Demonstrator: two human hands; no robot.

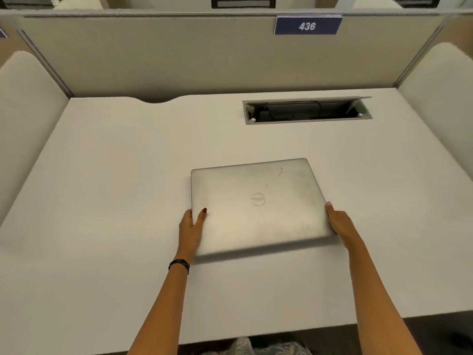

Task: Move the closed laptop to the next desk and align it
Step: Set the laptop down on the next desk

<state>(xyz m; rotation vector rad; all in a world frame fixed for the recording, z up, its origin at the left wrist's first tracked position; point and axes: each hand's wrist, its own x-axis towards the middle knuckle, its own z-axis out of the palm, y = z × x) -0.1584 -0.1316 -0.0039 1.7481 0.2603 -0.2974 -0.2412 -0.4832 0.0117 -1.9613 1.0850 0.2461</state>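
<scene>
A closed silver laptop (258, 203) lies lid-up in the middle of a white desk (107, 190), turned slightly anticlockwise; its near edge casts a shadow and looks a little raised. My left hand (191, 226) grips its near left corner, thumb on the lid. My right hand (339, 222) clasps its near right edge. A round logo sits at the lid's centre.
An open cable hatch (307, 110) is set into the desk at the back right. Beige partition walls (158, 57) enclose the back and both sides, with a blue sign reading 436 (307, 25) on top. The desk's front edge runs just before my body.
</scene>
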